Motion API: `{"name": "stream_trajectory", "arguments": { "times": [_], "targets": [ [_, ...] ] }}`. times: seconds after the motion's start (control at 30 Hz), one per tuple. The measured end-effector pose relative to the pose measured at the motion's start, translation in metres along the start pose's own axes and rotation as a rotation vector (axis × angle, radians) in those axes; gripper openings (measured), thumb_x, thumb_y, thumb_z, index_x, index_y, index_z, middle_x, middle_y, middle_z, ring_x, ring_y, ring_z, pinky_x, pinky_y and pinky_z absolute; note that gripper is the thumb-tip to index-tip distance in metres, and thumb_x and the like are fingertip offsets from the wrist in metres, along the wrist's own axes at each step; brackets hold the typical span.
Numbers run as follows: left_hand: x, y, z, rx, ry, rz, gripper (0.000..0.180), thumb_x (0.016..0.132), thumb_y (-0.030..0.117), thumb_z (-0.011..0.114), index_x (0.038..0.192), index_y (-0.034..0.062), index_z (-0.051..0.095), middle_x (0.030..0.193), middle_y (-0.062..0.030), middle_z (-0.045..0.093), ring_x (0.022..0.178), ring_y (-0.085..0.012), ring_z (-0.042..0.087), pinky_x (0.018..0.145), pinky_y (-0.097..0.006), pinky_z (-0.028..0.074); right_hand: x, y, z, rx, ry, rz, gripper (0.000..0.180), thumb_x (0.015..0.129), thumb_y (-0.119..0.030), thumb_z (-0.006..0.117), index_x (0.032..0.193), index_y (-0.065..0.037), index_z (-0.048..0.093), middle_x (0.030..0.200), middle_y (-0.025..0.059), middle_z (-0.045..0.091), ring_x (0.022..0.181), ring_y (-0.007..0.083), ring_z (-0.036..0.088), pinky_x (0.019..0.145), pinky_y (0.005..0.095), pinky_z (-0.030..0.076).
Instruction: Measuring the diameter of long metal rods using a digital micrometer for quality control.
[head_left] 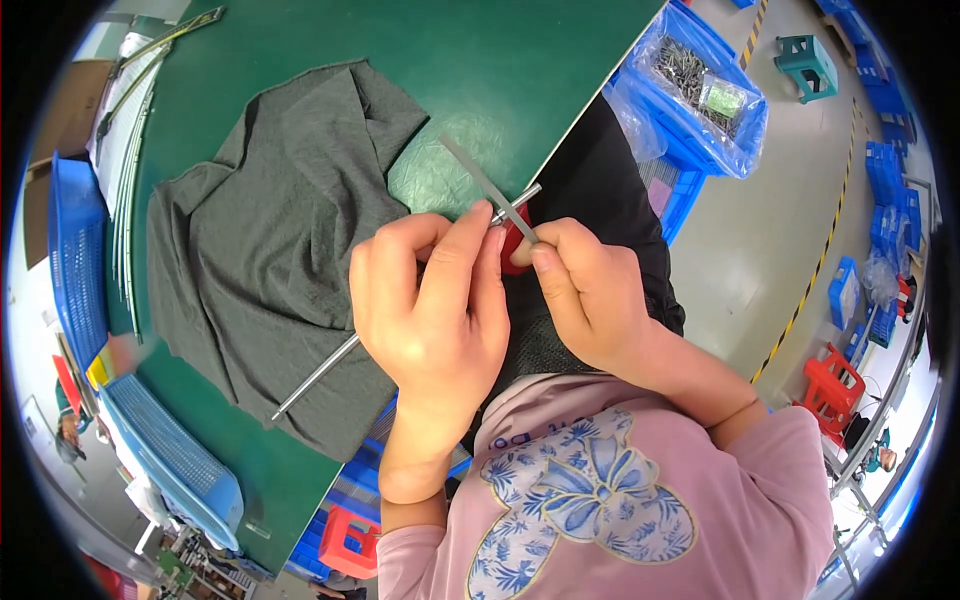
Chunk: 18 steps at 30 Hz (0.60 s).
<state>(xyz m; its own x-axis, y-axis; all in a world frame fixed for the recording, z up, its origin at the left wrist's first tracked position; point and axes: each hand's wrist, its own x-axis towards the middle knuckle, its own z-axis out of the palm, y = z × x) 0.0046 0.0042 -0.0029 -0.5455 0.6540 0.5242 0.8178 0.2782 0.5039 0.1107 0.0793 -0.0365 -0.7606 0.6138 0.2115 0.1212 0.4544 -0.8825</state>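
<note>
My left hand (430, 305) is closed on a thin, shiny metal rod (318, 376). The rod slants from low left to upper right, its far end poking out past my fingertips. My right hand (595, 295) pinches one end of a narrow, flat grey metal file (478, 178). Near that rod end the file lies across the rod, close to my left fingertips; whether they touch is hard to tell. Beneath the rod a dark grey cloth (275, 220) lies rumpled on the green tabletop (290, 35).
Blue baskets (78, 250) and a light blue basket (180, 455) line the table's left side, near several long thin rods (128, 200). At upper right, a blue bin (645, 65) holds many small metal pieces. Stools stand beyond: green (808, 68) and red (832, 388).
</note>
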Motion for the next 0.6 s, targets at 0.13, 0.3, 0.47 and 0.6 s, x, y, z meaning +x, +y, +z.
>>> {"name": "stream_trajectory", "arguments": {
  "times": [0.13,0.3,0.47,0.6],
  "targets": [
    [0.000,-0.003,0.002,-0.017,0.007,0.020,0.018,0.059,0.001,0.067,0.077,0.0047,0.062,0.069,-0.0041,0.050,0.058,-0.0193,0.045,0.051,-0.029,0.037,0.003,-0.002,0.000,-0.061,-0.014,0.003,0.009,0.077,-0.006,0.055,0.081,-0.003,0.048,0.058,0.0082,0.056,0.048,0.0241,0.055,0.041,0.0307,0.041],
    [0.002,-0.001,0.002,-0.059,0.010,-0.008,0.019,0.058,-0.001,0.066,0.075,0.0043,0.062,0.069,-0.0053,0.052,0.059,-0.0207,0.046,0.052,-0.029,0.038,0.004,0.003,0.014,-0.135,0.099,-0.075,0.010,0.074,-0.006,0.057,0.080,-0.003,0.049,0.050,0.0081,0.049,0.042,0.0240,0.051,0.036,0.0307,0.037],
    [0.002,-0.003,0.003,-0.059,0.020,0.016,0.018,0.056,-0.002,0.066,0.073,0.0026,0.061,0.070,-0.0060,0.053,0.060,-0.0208,0.047,0.052,-0.029,0.039,0.003,0.003,0.015,-0.103,0.128,-0.110,0.011,0.073,-0.006,0.057,0.081,-0.003,0.050,0.047,0.0070,0.046,0.039,0.0226,0.049,0.035,0.0307,0.036],
    [0.001,-0.004,0.004,-0.065,0.022,0.017,0.019,0.055,-0.003,0.066,0.072,0.0025,0.061,0.070,-0.0061,0.053,0.059,-0.0207,0.047,0.051,-0.029,0.039,0.004,0.001,0.010,-0.139,0.099,-0.114,0.011,0.073,-0.006,0.057,0.079,-0.003,0.049,0.046,0.0064,0.045,0.038,0.0220,0.048,0.035,0.0302,0.035]
  ]
}}
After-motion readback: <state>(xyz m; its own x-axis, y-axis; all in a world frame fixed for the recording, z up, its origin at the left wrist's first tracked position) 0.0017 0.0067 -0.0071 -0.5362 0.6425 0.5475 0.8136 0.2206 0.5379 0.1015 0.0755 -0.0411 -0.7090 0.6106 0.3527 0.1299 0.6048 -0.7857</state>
